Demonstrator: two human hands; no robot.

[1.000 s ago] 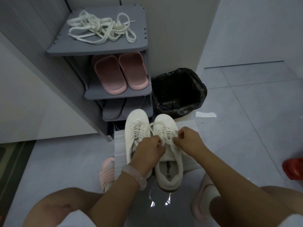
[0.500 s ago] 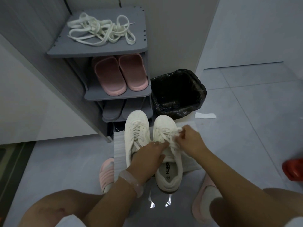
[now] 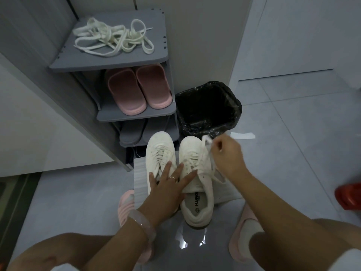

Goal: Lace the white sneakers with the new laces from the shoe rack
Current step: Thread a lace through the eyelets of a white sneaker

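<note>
My left hand (image 3: 168,189) lies flat with fingers spread on both white sneakers (image 3: 176,169) on the floor. My right hand (image 3: 227,155) pinches the old lace (image 3: 205,153). The new laces (image 3: 112,39) sit on top of the shoe rack (image 3: 117,60).

Matt white sneakers (image 3: 195,184), woven cloth laces (image 3: 113,39), crinkly glossy bin liner (image 3: 230,106), glossy floor tiles (image 3: 283,153)

Left hand (image 3: 168,189) flat across both white canvas sneakers (image 3: 192,173); right hand (image 3: 227,155) pinches the worn white lace (image 3: 204,151) upward.

White sneakers (image 3: 176,167) laced — new laces (image 3: 113,39) shelved.
</note>
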